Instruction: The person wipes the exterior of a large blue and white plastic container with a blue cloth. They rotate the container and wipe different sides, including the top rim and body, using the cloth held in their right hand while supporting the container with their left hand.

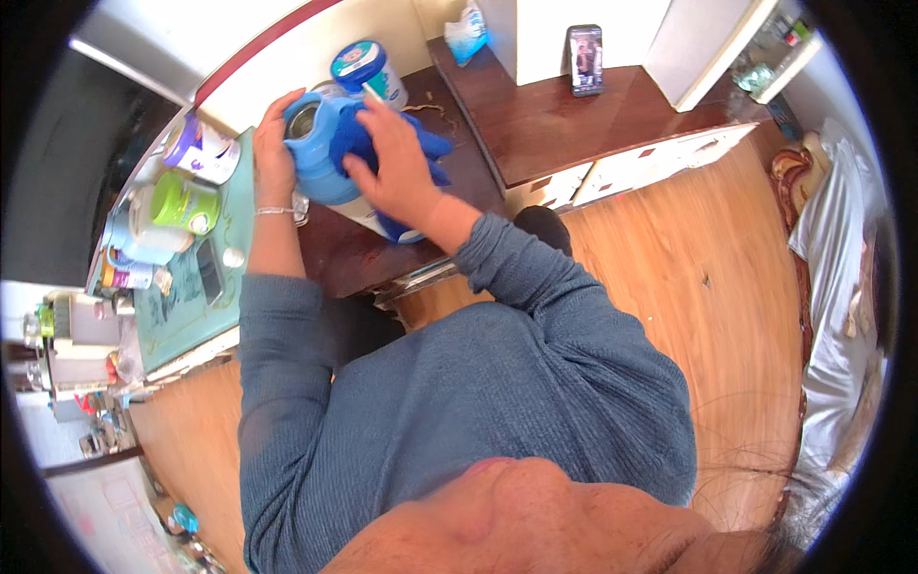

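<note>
A light blue vacuum flask [315, 172] is tilted above a dark brown tabletop [344, 265], its round mouth uncovered and facing up. My left hand [272, 154] grips the flask's side near the mouth, the thumb side by the rim. Over the shoulder and far side of the flask lies a dark blue cloth [353, 140]. My right hand [398, 161] presses that cloth against the flask with spread fingers. Part of the cloth hangs past the right hand toward the flask's base, and the arm hides some of the lower body.
Behind the flask stands a blue-lidded canister [369, 68]. At left, a turquoise surface [237, 208] bears a purple-lidded can [204, 151], a green canister [183, 204] and a dark phone [210, 271]. A lit phone [586, 61] leans upright on the brown cabinet [545, 129], near a plastic bag [467, 36].
</note>
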Demonstrator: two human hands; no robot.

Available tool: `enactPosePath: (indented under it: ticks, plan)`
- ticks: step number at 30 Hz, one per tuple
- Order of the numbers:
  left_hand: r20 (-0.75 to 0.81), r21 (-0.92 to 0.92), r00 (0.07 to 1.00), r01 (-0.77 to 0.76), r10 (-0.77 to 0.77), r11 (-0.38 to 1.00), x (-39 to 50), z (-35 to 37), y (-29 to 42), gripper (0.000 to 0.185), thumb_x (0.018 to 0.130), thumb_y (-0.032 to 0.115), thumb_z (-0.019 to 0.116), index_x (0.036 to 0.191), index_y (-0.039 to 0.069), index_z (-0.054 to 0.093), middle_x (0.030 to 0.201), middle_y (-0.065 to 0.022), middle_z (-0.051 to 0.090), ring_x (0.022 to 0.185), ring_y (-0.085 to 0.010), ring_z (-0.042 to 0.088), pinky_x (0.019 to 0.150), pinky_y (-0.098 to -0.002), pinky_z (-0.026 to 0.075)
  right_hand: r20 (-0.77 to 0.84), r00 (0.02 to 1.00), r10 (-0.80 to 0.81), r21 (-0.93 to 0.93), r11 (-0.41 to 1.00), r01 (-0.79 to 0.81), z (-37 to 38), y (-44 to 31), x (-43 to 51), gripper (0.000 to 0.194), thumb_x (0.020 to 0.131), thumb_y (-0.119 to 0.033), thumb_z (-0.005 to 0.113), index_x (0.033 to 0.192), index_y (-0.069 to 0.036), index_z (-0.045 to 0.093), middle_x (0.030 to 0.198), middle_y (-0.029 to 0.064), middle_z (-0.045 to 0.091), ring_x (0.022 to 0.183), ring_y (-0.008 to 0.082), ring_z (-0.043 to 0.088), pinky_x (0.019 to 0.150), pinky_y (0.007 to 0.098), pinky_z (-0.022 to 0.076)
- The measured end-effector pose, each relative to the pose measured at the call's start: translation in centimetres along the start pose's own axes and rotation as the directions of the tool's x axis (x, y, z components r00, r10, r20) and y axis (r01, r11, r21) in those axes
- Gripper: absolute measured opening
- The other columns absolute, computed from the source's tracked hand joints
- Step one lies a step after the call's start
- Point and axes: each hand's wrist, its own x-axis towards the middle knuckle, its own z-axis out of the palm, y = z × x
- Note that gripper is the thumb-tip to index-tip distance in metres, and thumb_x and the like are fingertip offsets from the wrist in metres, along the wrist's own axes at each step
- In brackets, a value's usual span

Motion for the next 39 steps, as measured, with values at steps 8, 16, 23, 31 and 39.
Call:
enactPosePath:
  ticks: [8,16,23,31,39]
  plan:
    - [0.026,-0.183,0.994,0.106,-0.103,0.977,0.3,0.1,-0.7,0.049,0.084,0.012,0.034,0.121,-0.005,0.060,0.119,-0.0158,0.063,0.108,-0.0218,0.060,0.098,-0.0319,0.045,0.065,0.997,-0.035,0.008,0.999,0.034,-0.6,0.9,-0.6,0.043,0.077,-0.002,0.067,0.118,-0.005,0.053,0.130,0.0213,0.049,0.117,0.0416,0.049,0.098,0.0494,0.0400]
    - [0.011,-0.136,0.998,0.066,-0.065,0.989,0.2,0.4,0.0,0.051,0.081,0.011,0.034,0.121,-0.007,0.061,0.118,-0.0155,0.063,0.107,-0.0210,0.059,0.098,-0.0309,0.044,0.271,0.873,0.406,-0.228,0.908,-0.351,2.2,5.2,6.9,0.029,0.090,-0.018,0.052,0.116,-0.007,0.061,0.118,0.0191,0.062,0.107,0.0361,0.059,0.091,0.0492,0.0445]
    - [-0.020,-0.034,0.999,0.048,-0.049,0.998,0.4,0.3,-0.4,0.049,0.088,0.021,0.036,0.123,-0.004,0.061,0.122,-0.0155,0.063,0.111,-0.0218,0.059,0.100,-0.0336,0.044,0.218,0.878,0.426,-0.079,0.905,-0.419,3.3,6.5,7.3,0.032,0.090,-0.021,0.052,0.117,-0.009,0.064,0.119,0.0141,0.065,0.110,0.0352,0.059,0.095,0.0459,0.0460]
    - [-0.056,0.035,0.995,-0.078,0.080,0.996,0.8,-0.1,-2.4,0.045,0.088,0.018,0.034,0.114,-0.003,0.065,0.113,-0.0152,0.064,0.107,-0.0212,0.058,0.098,-0.0322,0.044,-0.046,0.995,0.083,-0.042,0.995,-0.085,0.4,0.6,-0.6,0.042,0.086,-0.005,0.059,0.128,-0.004,0.054,0.135,0.0202,0.048,0.123,0.0419,0.046,0.102,0.0483,0.0380]
    - [-0.043,0.072,0.992,-0.112,0.115,0.991,0.5,-0.1,-2.1,0.046,0.084,0.017,0.036,0.111,0.000,0.069,0.107,-0.0138,0.064,0.105,-0.0237,0.054,0.099,-0.0352,0.039,0.120,0.981,0.154,-0.112,0.984,-0.140,0.3,3.3,0.4,0.047,0.081,-0.008,0.066,0.126,-0.017,0.058,0.134,0.0127,0.048,0.122,0.0340,0.047,0.102,0.0461,0.0345]
